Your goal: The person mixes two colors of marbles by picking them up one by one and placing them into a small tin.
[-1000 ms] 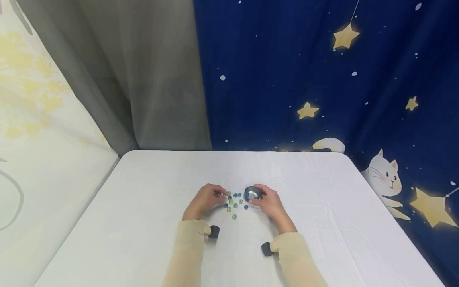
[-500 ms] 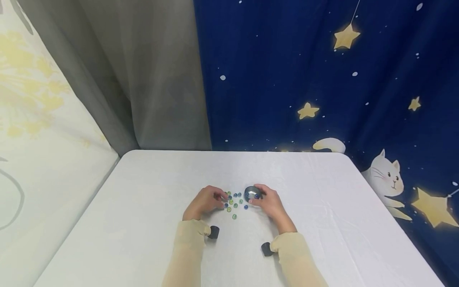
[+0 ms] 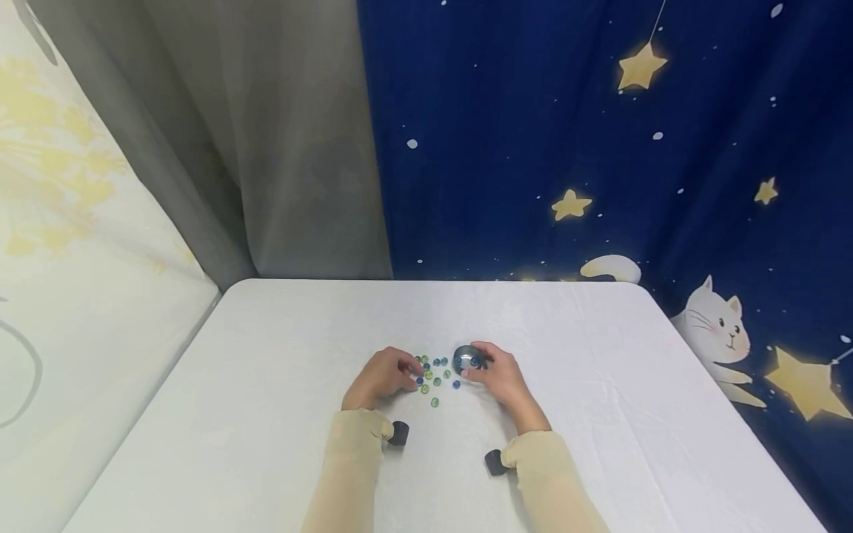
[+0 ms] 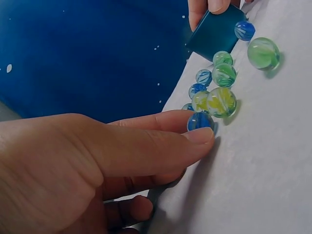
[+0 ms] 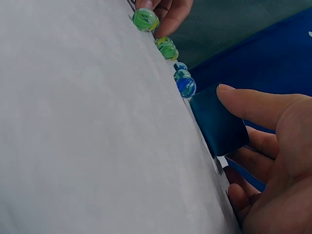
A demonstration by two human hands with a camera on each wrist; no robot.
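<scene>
In the head view my right hand (image 3: 496, 375) grips a small round metal cup (image 3: 464, 349) on the table, its thumb in front and fingers behind. Two blue marbles show inside the cup. The right wrist view shows the cup's smooth dark wall (image 5: 218, 124). My left hand (image 3: 383, 377) is at the left edge of a scatter of marbles. Its thumb and index finger, set apart, lie about a blue marble (image 4: 199, 121); whether they press on it is unclear. Several green, yellow-green and blue marbles, such as a green one (image 3: 435, 403), lie between my hands.
A white cloth covers the table (image 3: 266, 444). Behind it hang a grey curtain (image 3: 313, 148) and a dark blue curtain (image 3: 493, 185) with stars and a cat. Black cuff-like pieces (image 3: 398, 433) sit at both wrists.
My left hand's fingers have drawn back slightly from the far marbles towards a nearer blue one. A second blue marble now shows in the cup. My right hand stays in place.
</scene>
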